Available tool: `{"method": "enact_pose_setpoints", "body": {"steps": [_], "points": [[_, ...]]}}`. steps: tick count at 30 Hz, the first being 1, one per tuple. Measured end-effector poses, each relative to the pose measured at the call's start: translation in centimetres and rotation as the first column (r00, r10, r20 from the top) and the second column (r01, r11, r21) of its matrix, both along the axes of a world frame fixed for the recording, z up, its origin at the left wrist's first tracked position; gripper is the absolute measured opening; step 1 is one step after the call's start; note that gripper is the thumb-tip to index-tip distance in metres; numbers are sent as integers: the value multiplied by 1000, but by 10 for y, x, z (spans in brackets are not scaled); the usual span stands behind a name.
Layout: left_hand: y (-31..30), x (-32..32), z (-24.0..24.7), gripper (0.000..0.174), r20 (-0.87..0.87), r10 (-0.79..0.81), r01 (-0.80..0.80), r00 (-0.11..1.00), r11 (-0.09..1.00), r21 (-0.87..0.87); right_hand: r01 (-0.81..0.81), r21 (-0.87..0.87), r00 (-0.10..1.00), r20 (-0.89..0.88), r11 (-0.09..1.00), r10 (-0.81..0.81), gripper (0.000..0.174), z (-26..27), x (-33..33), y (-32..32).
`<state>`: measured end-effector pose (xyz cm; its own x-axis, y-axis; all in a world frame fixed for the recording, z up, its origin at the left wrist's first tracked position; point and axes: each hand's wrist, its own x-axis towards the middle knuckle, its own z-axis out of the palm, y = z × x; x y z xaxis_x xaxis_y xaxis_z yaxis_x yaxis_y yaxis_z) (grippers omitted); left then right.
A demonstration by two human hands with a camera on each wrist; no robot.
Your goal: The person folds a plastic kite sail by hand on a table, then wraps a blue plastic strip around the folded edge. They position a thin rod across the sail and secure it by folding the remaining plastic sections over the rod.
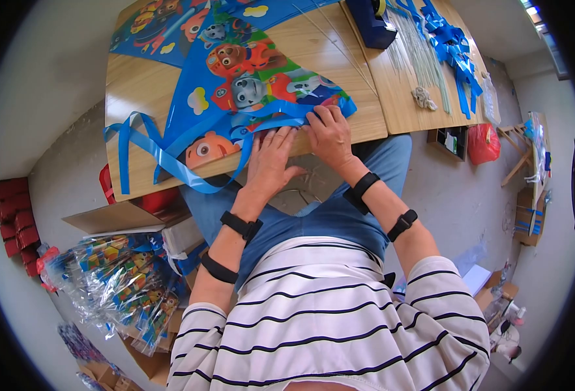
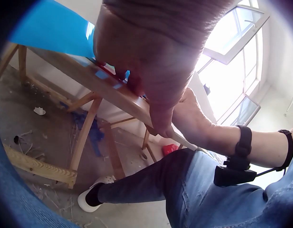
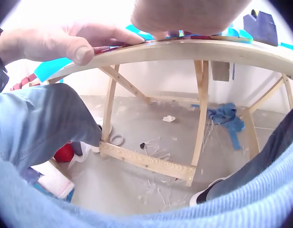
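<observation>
A blue triangular kite sheet (image 1: 199,85) printed with cartoon dogs lies on the wooden table (image 1: 141,85), its lower edge along the table's front. My left hand (image 1: 271,159) rests on that edge, fingers extended forward and thumb held out to the side. Just right of it, my right hand (image 1: 331,137) has its fingers bent over the sheet's edge near the right corner, pinching it; the fingertips are partly hidden. A shiny blue ribbon (image 1: 190,176) runs across the sheet by both hands and loops over the table's front left. In the right wrist view, the left thumb (image 3: 82,52) shows at the table edge.
A dark blue tape dispenser (image 1: 373,26) stands at the back right, beside thin pale rods (image 1: 411,49) and a heap of blue ribbons (image 1: 454,45). Wrapped printed kites (image 1: 118,274) are piled at lower left. A red bag (image 1: 483,143) sits on the floor at right.
</observation>
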<state>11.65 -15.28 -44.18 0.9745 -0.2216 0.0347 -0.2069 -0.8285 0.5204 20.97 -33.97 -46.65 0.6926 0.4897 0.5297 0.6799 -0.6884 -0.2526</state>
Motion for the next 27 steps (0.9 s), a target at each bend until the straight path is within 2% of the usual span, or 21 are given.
{"method": "enact_pose_setpoints", "body": {"steps": [9, 15, 21, 27], "points": [[0, 0, -1, 99, -10, -2, 2, 1000, 1000, 8, -67, -67, 997, -33, 995, 65, 44, -3, -6, -8], [0, -1, 0, 99, -9, -1, 1, 1000, 1000, 11, -110, -68, 993, -42, 992, 108, 41, 2, -5, -12], [-1, -1, 8, 97, -17, 7, -7, 1000, 1000, 1, -96, 79, 991, -88, 992, 103, 34, 5, -1, -9], [-2, -1, 10, 92, -68, 29, -30, 997, 999, -17, -92, 20, 996, -10, 996, 93, 26, 3, 6, -2]]}}
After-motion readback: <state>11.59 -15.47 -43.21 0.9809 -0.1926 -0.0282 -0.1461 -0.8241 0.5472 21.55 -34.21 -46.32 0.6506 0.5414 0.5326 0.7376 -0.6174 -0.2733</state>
